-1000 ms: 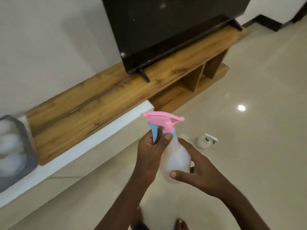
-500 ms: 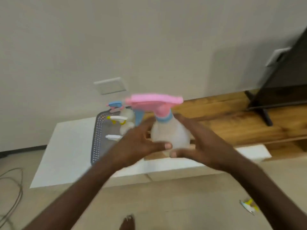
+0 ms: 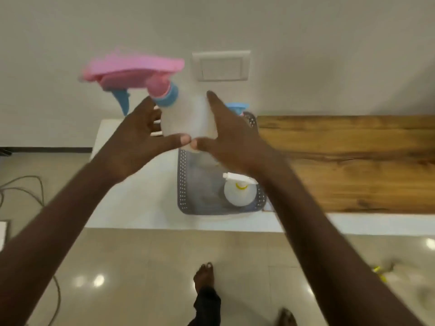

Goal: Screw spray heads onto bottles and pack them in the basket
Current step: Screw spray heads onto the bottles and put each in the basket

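Note:
A white bottle [image 3: 186,118] with a pink spray head [image 3: 134,71] and blue collar hangs tilted to the left above the grey perforated basket [image 3: 182,184]. My left hand [image 3: 141,135] and my right hand [image 3: 228,137] hold the bottle's body from either side, thumbs meeting under it. Inside the basket stands a white bottle with a white and yellow spray head [image 3: 239,191]. A blue spray head [image 3: 236,107] shows behind my right hand at the basket's far end.
The basket rests on a white ledge [image 3: 131,203] against the wall, beside a wooden shelf [image 3: 353,161]. A wall plate [image 3: 221,65] is above. Cables [image 3: 23,184] lie on the tiled floor at left, a yellow item [image 3: 381,271] at right. My foot [image 3: 204,276] is below.
The view has swung left and closer, so the basket now lies straight below my hands. The pink-headed bottle has moved over the basket and tilted left, both hands still on it.

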